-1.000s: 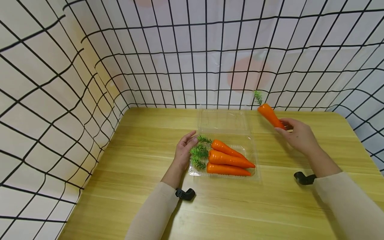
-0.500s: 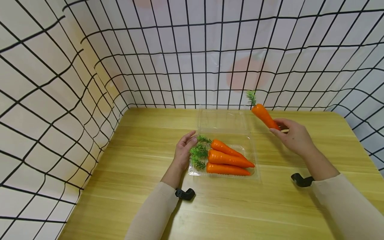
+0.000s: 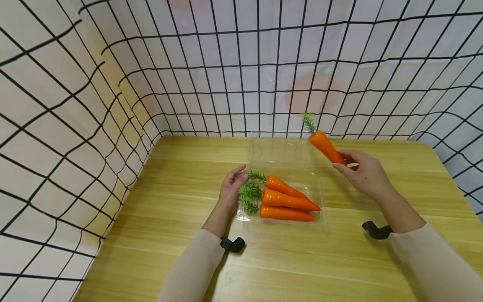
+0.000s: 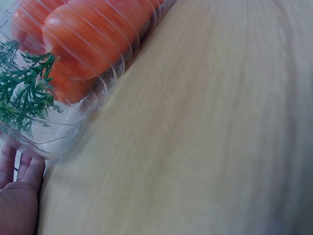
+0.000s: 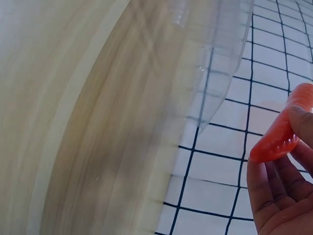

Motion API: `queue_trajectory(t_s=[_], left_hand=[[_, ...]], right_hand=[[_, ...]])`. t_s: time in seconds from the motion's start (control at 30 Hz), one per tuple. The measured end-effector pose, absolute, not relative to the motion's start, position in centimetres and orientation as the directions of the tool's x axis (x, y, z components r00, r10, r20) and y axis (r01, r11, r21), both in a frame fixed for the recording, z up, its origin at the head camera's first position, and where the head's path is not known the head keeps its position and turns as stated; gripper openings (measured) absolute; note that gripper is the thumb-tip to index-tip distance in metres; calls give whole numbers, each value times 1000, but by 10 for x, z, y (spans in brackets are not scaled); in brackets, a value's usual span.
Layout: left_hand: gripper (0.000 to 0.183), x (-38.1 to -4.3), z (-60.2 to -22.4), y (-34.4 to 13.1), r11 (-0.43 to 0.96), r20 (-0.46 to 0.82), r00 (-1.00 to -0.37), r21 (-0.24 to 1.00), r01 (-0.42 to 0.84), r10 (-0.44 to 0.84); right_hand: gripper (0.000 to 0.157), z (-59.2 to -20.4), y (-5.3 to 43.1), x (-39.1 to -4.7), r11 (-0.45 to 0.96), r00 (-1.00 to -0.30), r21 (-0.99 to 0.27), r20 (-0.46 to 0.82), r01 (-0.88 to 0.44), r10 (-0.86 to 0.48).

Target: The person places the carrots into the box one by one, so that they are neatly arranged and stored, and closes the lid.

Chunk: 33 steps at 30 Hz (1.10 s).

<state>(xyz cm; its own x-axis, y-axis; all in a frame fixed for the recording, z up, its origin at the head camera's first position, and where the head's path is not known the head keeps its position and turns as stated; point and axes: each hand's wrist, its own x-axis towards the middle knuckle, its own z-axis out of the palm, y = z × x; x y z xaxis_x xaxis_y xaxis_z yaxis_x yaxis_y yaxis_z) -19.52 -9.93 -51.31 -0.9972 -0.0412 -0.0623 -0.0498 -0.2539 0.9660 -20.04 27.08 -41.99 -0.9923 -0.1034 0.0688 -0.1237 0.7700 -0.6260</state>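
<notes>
My right hand [image 3: 364, 174] pinches a carrot [image 3: 325, 146] by its thin end, its green top pointing up and left. It is raised over the table, to the right of the container's lid. The right wrist view shows the thumb and fingers around the carrot's tip [image 5: 279, 137]. A clear plastic container [image 3: 320, 188] stands open, with three carrots [image 3: 290, 200] lying inside, leafy tops to the left. My left hand [image 3: 229, 191] rests at the container's left side, fingers relaxed. In the left wrist view, its fingers [image 4: 29, 169] are right at the container's corner.
The container's clear lid [image 3: 279, 150] is folded back toward the rear edge of the wooden table [image 3: 181, 188]. A black wire grid [image 3: 226, 67] in front of white sheeting rises behind the table and along both sides. Each wrist wears a black device [image 3: 233, 244].
My right hand has carried its carrot leftward, closer to the container's lid. My left hand and the carrots in the container have stayed in place.
</notes>
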Motion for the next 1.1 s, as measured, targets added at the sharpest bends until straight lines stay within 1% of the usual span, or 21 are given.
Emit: queue_trajectory(t_s=[0.17, 0.53, 0.77, 1.1], left_hand=[[44, -195, -514, -99, -255, -63, -997, 966, -51, -40], [44, -195, -514, -99, -258, -64, -997, 965, -50, -46], [44, -195, -514, -99, -261, -63, -997, 964, -49, -45], [45, -195, -513, -100, -265, -65, -997, 963, -53, -39]], right_hand=[[57, -417, 266, -196, 760, -990, -634, 93, -144, -110], [51, -414, 254, -189, 750, -978, -629, 137, -207, -155], [42, -411, 246, -181, 748, -967, -613, 165, -254, -193], [42, -401, 229, -164, 709, -939, -615, 209, -344, -274]])
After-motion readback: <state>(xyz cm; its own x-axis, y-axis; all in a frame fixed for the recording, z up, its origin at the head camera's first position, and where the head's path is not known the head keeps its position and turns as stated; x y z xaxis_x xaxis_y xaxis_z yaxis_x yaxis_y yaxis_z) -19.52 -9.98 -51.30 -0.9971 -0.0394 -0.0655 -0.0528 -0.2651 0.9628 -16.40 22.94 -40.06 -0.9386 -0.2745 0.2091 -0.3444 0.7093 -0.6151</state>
